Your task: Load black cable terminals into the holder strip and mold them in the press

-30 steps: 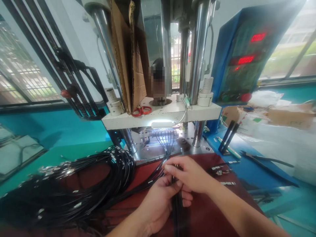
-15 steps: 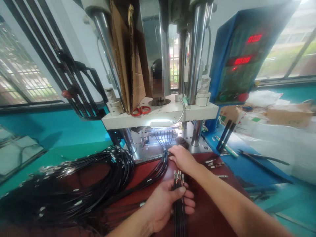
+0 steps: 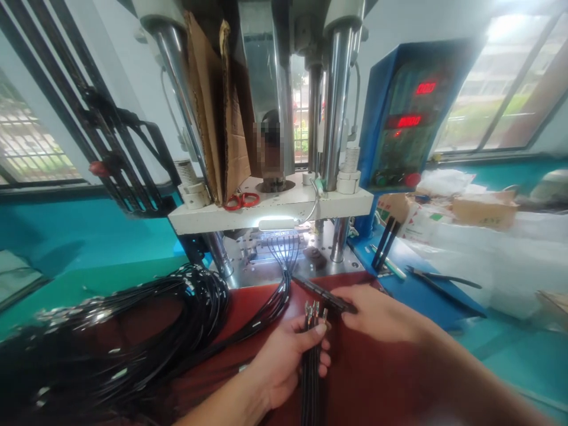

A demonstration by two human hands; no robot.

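My left hand [image 3: 290, 355] is closed around a bundle of black cables [image 3: 310, 378], whose bare metal terminals [image 3: 316, 309] point upward past the thumb. Just to the right, my right hand [image 3: 377, 310] grips one end of a dark notched bar [image 3: 322, 291]. That bar slants up and left, its far end close to the press bed's front edge. A second group of black cables [image 3: 284, 284] fans out into the lit fixture [image 3: 277, 245] on the press bed [image 3: 248, 278]. How the fixture holds their ends is too small to make out.
A big coil of black cables [image 3: 177, 331] covers the left of the red tabletop [image 3: 355, 378]. Red-handled scissors [image 3: 242, 201] lie on the press's white plate [image 3: 319, 207]. Tweezers [image 3: 444, 277] rest on the blue surface at right, below the control box [image 3: 399, 118].
My right hand has moved right and toward me from the bed's front edge, now with the dark notched bar in it. The left hand still holds its cables. The whole view has shifted slightly.
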